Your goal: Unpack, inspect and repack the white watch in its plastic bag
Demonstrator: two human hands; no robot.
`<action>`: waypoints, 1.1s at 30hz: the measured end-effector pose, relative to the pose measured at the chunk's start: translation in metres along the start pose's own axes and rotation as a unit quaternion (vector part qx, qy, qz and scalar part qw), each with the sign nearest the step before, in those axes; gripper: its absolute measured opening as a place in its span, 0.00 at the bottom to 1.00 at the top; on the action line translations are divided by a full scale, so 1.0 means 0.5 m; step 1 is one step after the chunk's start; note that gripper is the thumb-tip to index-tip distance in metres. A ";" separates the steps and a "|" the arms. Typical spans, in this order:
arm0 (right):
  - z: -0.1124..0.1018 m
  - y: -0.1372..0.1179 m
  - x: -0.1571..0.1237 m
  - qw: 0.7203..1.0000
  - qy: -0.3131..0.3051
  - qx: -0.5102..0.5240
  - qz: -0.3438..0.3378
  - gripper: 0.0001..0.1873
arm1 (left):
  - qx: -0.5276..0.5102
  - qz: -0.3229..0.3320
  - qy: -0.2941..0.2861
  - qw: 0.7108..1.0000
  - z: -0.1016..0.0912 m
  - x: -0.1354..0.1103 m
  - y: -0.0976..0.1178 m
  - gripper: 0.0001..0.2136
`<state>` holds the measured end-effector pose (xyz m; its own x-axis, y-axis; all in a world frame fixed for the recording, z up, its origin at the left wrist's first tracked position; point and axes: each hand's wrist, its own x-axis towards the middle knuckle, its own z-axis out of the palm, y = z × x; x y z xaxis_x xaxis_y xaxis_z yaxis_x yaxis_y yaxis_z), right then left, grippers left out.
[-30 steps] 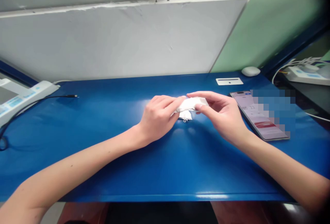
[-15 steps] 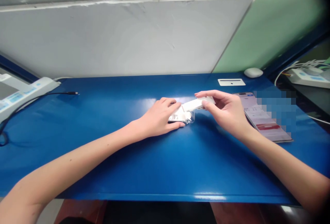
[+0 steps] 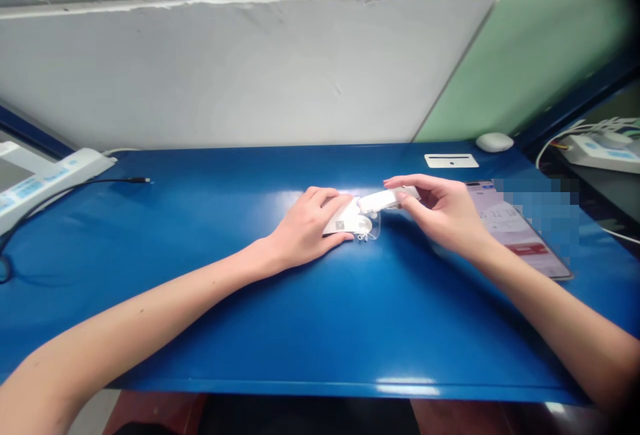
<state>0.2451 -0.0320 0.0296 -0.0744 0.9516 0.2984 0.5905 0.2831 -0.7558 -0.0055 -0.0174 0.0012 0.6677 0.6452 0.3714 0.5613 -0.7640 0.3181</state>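
Observation:
My left hand [image 3: 316, 225] is closed on the left end of a flat white packet [image 3: 350, 223] at the middle of the blue table, thumb along the near edge and fingers over the far side. The packet bears a small grey square mark, and clear plastic [image 3: 374, 227] sticks out at its right end. Small shiny bits [image 3: 362, 237] lie at its near edge. Between thumb and fingers, my right hand [image 3: 435, 205] pinches a white strip-like piece [image 3: 380, 201]. The strip's left end lies over or against the packet's far right corner; whether they are joined I cannot tell.
Right of my right hand lies a phone [image 3: 525, 235] with a lit screen, partly blurred out. Behind it are a white card [image 3: 451, 161] with a dark slot and a rounded white object [image 3: 495, 142]. At left are a white power strip [image 3: 75, 167] and a black cable [image 3: 123, 180].
The white strip has shifted slightly right, away from my left hand. The packet's grey square mark and the shiny bits at its near edge now show more plainly. The view has moved slightly.

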 end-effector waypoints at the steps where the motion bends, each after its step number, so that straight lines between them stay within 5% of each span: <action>1: -0.003 0.003 0.003 1.000 0.001 -0.010 0.007 0.12 | 0.005 -0.005 0.011 1.000 0.001 0.000 0.000 0.26; 7: -0.015 0.018 0.010 0.992 -0.005 -0.125 0.034 0.11 | 0.013 -0.038 0.026 0.999 0.002 0.000 0.000 0.21; 13: 0.001 0.009 -0.006 0.998 -0.046 -0.050 0.004 0.11 | -0.008 -0.025 0.005 1.000 0.004 -0.002 -0.001 0.24; 20: 0.034 0.002 -0.031 0.987 -0.033 -0.093 -0.129 0.10 | -0.004 -0.006 0.011 1.000 0.007 -0.004 -0.004 0.25; 33: 0.031 0.026 -0.024 0.962 -0.096 -0.159 -0.198 0.13 | -0.006 -0.002 0.001 1.000 0.008 -0.002 -0.005 0.24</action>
<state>0.2411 -0.0378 0.0073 -0.4738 0.7895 0.3902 0.6989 0.6067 -0.3788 -0.0056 -0.0160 -0.0037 0.6646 0.6484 0.3713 0.5585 -0.7612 0.3296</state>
